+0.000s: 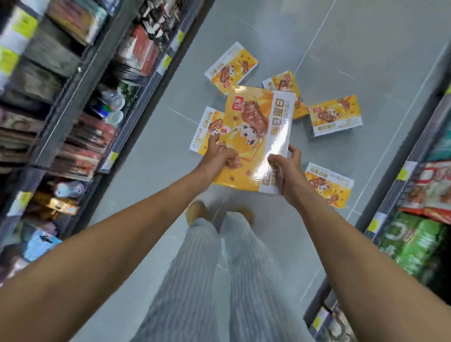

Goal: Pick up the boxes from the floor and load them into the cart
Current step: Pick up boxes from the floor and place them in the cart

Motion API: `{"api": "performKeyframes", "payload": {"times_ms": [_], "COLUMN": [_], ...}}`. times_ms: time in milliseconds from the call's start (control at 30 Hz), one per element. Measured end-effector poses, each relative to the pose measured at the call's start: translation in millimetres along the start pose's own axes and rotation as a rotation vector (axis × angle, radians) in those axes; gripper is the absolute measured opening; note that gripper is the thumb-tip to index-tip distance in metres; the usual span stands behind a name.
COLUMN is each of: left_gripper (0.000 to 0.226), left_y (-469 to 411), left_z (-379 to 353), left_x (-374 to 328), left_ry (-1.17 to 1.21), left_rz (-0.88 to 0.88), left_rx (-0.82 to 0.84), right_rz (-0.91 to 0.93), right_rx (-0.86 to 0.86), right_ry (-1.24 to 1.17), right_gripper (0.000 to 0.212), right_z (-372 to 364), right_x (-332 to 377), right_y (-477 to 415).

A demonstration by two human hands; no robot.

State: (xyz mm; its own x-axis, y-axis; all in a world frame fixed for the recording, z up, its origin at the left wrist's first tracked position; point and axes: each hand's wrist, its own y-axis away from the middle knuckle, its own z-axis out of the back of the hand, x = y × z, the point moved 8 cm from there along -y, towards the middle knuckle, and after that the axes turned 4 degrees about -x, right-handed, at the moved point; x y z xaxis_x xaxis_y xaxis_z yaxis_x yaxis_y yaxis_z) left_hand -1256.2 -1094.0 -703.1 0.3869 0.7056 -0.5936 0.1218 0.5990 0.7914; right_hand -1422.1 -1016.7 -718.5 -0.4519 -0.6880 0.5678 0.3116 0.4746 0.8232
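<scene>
I hold a flat yellow and white box (257,131) with a snack picture above the grey floor, between both hands. My left hand (218,155) grips its left near edge, thumb on top. My right hand (288,168) grips its right near corner. Several more boxes of the same kind lie on the floor beyond: one at the far left (230,67), one partly under the held box on the left (208,130), one behind it (285,81), one at the right (334,118) and one near my right hand (327,185). No cart is in view.
Store shelving full of packaged goods lines the aisle on the left (74,107) and on the right (430,195). My legs in striped trousers (225,269) and my shoes (195,212) stand on the grey tiled floor (354,47) below the held box.
</scene>
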Motion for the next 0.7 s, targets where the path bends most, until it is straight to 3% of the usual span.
{"api": "performKeyframes", "payload": {"times_ms": [267, 400, 700], "left_gripper": [0.055, 0.054, 0.049], "left_y": [99.2, 151.5, 312.3], "left_z": [92.3, 145.6, 260.6], "left_x": [24.9, 62.8, 238.0], "left_ry": [0.312, 0.508, 0.919], "left_rz": [-0.028, -0.051, -0.011], "left_rx": [-0.169, -0.285, -0.548], "right_rz": [0.171, 0.218, 0.180], "right_rx": [0.221, 0.347, 0.660], "right_ry": [0.272, 0.356, 0.517], "right_gripper": [0.041, 0.061, 0.050], "right_z": [-83.7, -140.0, -257.9], "right_x": [24.8, 15.1, -127.6], "right_y": [97.9, 148.6, 290.8]}}
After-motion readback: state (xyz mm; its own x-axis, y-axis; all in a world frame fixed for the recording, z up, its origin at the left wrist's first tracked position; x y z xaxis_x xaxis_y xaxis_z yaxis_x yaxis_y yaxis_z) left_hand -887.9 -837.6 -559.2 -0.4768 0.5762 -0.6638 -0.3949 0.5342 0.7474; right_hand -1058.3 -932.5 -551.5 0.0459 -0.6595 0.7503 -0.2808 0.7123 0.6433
